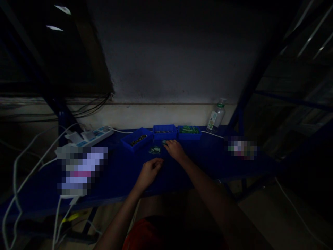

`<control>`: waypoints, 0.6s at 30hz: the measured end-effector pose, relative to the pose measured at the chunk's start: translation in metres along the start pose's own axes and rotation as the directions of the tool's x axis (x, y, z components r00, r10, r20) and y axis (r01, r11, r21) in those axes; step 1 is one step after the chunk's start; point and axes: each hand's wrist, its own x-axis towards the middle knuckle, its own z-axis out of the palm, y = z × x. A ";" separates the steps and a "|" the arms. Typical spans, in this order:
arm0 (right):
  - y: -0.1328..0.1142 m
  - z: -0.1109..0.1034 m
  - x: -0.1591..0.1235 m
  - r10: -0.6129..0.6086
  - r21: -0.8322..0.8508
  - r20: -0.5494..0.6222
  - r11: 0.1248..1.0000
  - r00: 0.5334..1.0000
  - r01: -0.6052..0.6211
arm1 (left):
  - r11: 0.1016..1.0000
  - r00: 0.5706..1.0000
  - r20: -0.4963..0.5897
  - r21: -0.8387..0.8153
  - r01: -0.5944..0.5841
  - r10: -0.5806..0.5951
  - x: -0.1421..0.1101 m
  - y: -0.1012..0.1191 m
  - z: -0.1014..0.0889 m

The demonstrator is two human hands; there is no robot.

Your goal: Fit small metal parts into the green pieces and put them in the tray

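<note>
The scene is dim. My left hand (150, 171) rests on the blue table (117, 173) with its fingers curled into a loose fist; what it holds, if anything, is hidden. My right hand (174, 148) reaches further back, fingers bent down over a small green part (164, 142) just in front of the middle tray. A small green circuit board (155, 150) lies on the table between the two hands. Three blue trays stand in a row behind: the left tray (135, 139) with dark small parts, the middle tray (164, 131), and the right tray (189, 132) with green parts.
A white power strip (90, 136) with white cables lies at the back left. A clear plastic bottle (216, 119) stands at the back right by a blue frame post (240, 104). Blurred patches cover items at left and right. A wall closes the back.
</note>
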 end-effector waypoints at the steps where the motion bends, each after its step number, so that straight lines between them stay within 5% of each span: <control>1: 0.001 -0.002 -0.002 0.033 0.034 -0.027 0.999 0.999 -0.032 | 1.000 1.000 -0.002 0.006 -0.004 0.004 0.000 0.000 0.000; 5: 0.007 -0.009 -0.012 0.197 0.397 -0.089 0.906 0.976 -0.147 | 1.000 0.999 -0.037 0.004 0.007 -0.006 0.002 -0.001 0.000; 8: 0.005 -0.012 -0.028 0.234 0.737 0.018 0.654 0.972 -0.171 | 0.999 0.995 -0.087 -0.013 0.038 -0.039 0.005 -0.001 0.001; 11: -0.002 -0.011 -0.050 0.131 0.869 0.121 0.466 0.984 -0.169 | 0.999 0.997 -0.074 -0.008 0.032 -0.032 0.006 0.002 0.001; 14: -0.008 -0.012 -0.064 0.052 0.879 0.150 0.451 0.987 -0.157 | 1.000 1.000 0.005 -0.025 -0.009 0.009 0.005 0.006 0.000; 18: -0.010 -0.015 -0.068 0.044 0.836 0.145 0.528 0.988 -0.146 | 0.999 1.000 -0.017 -0.050 -0.003 0.002 0.002 0.007 -0.001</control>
